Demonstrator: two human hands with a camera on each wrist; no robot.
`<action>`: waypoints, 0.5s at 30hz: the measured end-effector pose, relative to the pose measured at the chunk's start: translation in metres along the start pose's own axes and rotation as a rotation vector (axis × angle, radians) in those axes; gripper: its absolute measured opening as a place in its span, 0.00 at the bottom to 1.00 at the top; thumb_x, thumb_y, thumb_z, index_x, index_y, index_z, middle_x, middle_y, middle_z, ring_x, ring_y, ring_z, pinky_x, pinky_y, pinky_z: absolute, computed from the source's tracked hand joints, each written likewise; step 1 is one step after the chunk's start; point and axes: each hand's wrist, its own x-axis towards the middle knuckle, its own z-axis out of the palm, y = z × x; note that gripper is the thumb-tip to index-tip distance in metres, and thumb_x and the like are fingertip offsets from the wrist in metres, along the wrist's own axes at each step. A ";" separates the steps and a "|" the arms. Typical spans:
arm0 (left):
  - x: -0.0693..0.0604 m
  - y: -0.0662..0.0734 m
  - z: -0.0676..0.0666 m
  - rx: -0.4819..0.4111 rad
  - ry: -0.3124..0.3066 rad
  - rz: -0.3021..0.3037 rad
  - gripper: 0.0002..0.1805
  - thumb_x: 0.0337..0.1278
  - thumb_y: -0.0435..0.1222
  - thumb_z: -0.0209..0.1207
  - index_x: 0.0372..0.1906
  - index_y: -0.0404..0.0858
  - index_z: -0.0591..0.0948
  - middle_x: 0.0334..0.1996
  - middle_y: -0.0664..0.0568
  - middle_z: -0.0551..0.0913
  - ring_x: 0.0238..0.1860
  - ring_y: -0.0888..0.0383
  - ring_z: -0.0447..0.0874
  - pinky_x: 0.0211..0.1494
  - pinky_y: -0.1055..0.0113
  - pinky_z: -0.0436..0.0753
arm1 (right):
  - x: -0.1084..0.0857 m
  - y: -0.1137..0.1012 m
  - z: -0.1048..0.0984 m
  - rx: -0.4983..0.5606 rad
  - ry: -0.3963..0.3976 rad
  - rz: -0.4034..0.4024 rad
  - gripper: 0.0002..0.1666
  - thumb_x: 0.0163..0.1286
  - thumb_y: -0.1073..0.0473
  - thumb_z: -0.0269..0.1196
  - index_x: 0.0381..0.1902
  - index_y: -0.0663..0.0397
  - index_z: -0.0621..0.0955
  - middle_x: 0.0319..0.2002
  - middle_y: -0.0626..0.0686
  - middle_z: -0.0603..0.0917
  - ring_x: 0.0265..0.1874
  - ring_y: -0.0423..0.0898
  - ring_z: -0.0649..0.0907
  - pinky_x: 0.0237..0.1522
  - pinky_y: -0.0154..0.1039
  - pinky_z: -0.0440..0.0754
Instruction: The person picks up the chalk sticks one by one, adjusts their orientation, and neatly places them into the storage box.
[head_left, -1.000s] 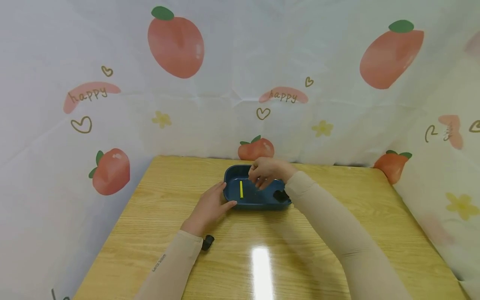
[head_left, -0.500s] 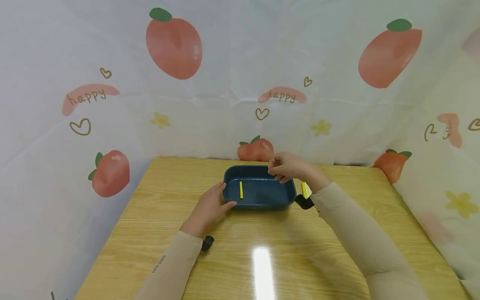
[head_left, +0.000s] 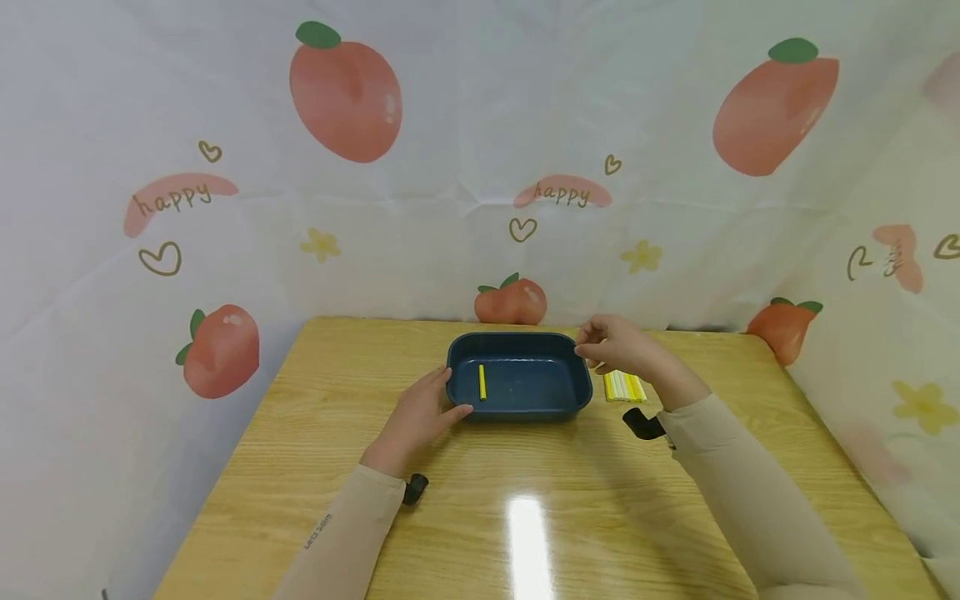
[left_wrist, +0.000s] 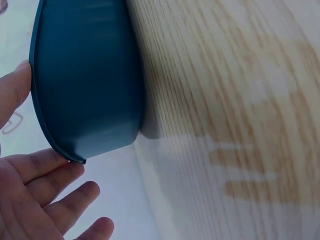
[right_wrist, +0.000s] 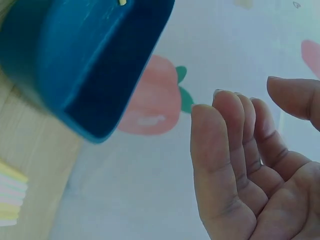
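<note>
A dark blue tray [head_left: 517, 414] stands at the back of the table, with one yellow stick [head_left: 482, 382] lying in its left part. My left hand [head_left: 416, 415] touches the tray's left end, thumb at the front rim and fingers at the side; the left wrist view shows its fingers [left_wrist: 55, 180] spread along the rim. My right hand [head_left: 622, 346] is raised by the tray's right back corner. In the right wrist view that hand [right_wrist: 250, 170] holds nothing, its fingers loosely bent. Below it, a row of yellow and white sticks [head_left: 624, 386] lies right of the tray.
The wooden table [head_left: 450, 517] reaches the printed cloth [head_left: 420, 250] behind it. A black wrist mount [head_left: 415, 489] shows by the left sleeve, and another black mount [head_left: 643, 423] by the right sleeve.
My right hand has moved right, from above the tray to its right end, uncovering the row of sticks. The left hand has kept its place on the tray.
</note>
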 end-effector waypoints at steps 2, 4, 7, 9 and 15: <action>-0.001 0.000 0.000 -0.002 0.000 0.001 0.46 0.63 0.55 0.63 0.77 0.34 0.61 0.76 0.42 0.61 0.76 0.43 0.58 0.76 0.47 0.61 | -0.004 0.006 -0.002 0.003 0.015 0.001 0.10 0.75 0.62 0.60 0.45 0.66 0.75 0.39 0.60 0.77 0.34 0.52 0.81 0.38 0.43 0.86; -0.001 -0.001 0.000 -0.004 -0.001 -0.001 0.46 0.63 0.55 0.63 0.77 0.34 0.61 0.76 0.42 0.61 0.76 0.44 0.58 0.76 0.48 0.61 | -0.008 0.012 -0.004 -0.006 0.029 -0.012 0.11 0.75 0.62 0.59 0.46 0.67 0.75 0.39 0.60 0.77 0.35 0.52 0.82 0.37 0.43 0.86; -0.001 -0.001 0.000 -0.004 0.002 0.000 0.46 0.63 0.55 0.63 0.77 0.34 0.61 0.76 0.42 0.61 0.76 0.44 0.58 0.76 0.48 0.61 | -0.014 0.021 -0.007 -0.016 0.054 -0.013 0.12 0.76 0.61 0.59 0.48 0.67 0.75 0.41 0.62 0.78 0.37 0.53 0.82 0.40 0.45 0.86; -0.001 -0.001 0.000 0.000 0.004 0.000 0.46 0.63 0.55 0.63 0.77 0.34 0.61 0.76 0.43 0.61 0.76 0.44 0.58 0.76 0.48 0.61 | -0.019 0.026 -0.009 -0.026 0.067 -0.014 0.14 0.76 0.60 0.59 0.49 0.68 0.75 0.43 0.63 0.78 0.39 0.53 0.82 0.43 0.47 0.86; 0.000 -0.001 0.001 0.004 0.005 -0.003 0.46 0.63 0.55 0.64 0.77 0.35 0.61 0.76 0.43 0.61 0.76 0.44 0.58 0.76 0.48 0.61 | -0.028 0.047 -0.013 -0.025 0.116 0.012 0.15 0.77 0.58 0.59 0.50 0.67 0.75 0.44 0.61 0.78 0.41 0.55 0.83 0.45 0.48 0.87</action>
